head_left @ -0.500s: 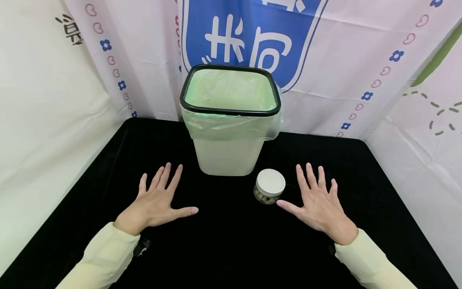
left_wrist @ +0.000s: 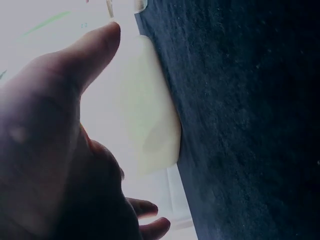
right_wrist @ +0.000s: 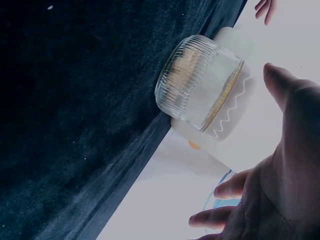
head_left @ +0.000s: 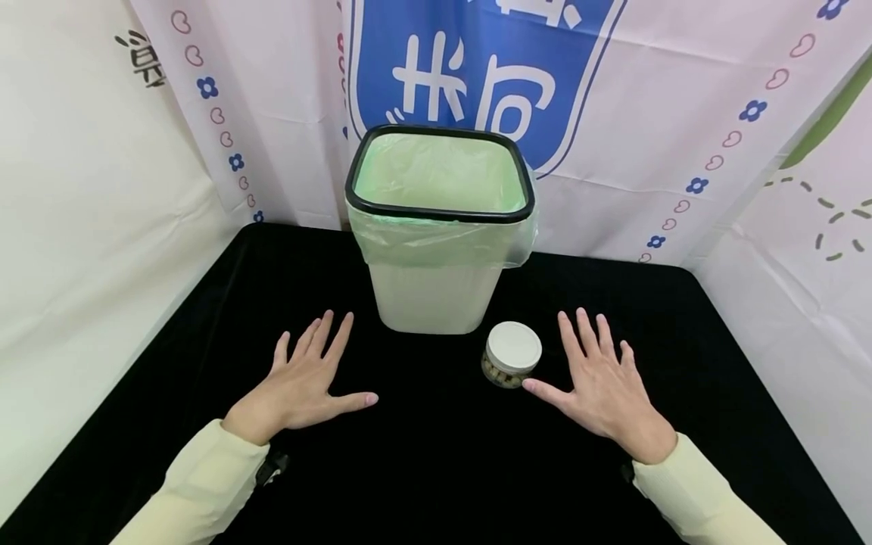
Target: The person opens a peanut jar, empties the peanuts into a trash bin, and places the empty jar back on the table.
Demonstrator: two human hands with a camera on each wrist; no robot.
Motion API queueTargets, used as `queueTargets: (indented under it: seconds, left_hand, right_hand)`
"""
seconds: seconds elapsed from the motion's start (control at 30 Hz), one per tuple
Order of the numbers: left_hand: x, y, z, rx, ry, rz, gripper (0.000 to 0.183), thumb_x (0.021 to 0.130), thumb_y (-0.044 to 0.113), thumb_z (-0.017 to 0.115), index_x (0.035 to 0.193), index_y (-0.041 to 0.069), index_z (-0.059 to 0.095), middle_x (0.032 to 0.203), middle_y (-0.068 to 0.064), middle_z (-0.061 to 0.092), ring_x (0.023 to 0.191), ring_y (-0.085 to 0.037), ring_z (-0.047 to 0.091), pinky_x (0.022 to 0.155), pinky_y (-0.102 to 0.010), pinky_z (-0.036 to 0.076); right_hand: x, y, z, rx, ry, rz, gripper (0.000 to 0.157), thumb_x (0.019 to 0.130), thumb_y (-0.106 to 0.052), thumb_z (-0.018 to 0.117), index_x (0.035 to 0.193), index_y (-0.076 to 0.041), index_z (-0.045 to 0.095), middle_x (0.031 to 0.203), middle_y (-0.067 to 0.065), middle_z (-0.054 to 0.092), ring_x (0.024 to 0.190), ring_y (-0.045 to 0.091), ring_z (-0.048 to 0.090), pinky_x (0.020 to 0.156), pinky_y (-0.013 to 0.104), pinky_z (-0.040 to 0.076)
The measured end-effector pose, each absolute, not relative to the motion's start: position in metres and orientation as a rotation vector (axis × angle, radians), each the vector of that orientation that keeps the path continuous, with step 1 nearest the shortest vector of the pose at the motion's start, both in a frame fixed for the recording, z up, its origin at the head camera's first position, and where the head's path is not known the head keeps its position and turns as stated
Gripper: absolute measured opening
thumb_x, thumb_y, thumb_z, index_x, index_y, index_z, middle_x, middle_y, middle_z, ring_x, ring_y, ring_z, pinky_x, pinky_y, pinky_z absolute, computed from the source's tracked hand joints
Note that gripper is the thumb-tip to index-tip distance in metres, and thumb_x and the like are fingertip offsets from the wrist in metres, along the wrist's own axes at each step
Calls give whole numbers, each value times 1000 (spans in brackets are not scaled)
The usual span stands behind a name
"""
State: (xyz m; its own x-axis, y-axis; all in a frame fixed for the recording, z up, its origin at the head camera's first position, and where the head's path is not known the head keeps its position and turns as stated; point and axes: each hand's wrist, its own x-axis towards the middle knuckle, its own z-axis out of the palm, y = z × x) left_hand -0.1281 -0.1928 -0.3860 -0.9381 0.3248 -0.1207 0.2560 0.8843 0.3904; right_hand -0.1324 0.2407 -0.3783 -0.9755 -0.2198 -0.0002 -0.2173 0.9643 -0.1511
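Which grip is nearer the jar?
The right grip: it is just to the right of the jar. The left grip is farther off, on the jar's other side.

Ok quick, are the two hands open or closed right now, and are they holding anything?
Left hand: open, holding nothing.
Right hand: open, holding nothing; the white-lidded jar is just beside its thumb.
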Motion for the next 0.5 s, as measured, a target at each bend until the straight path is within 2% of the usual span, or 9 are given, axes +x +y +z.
queueTargets:
  seconds: [0.27,0.5]
  left_hand:
    - [-127,-189,-385,495,2887,587,117,92,74,64,171,9,6,171,-30,20,156,-53,22,118,-82,11]
    - [-128,-187,-384,542,2928,609,112,94,68,66,170,6,11,170,-29,23,154,-52,26,118,-80,18]
  right_hand:
    - [-131,239,-379,-369,3116,-241,117,90,-87,52,171,-14,11,177,21,11,161,52,11,118,81,21]
    - [-134,238,-375,-393,3118,-236,116,90,-87,51,171,-15,11,177,21,13,162,51,13,119,80,23]
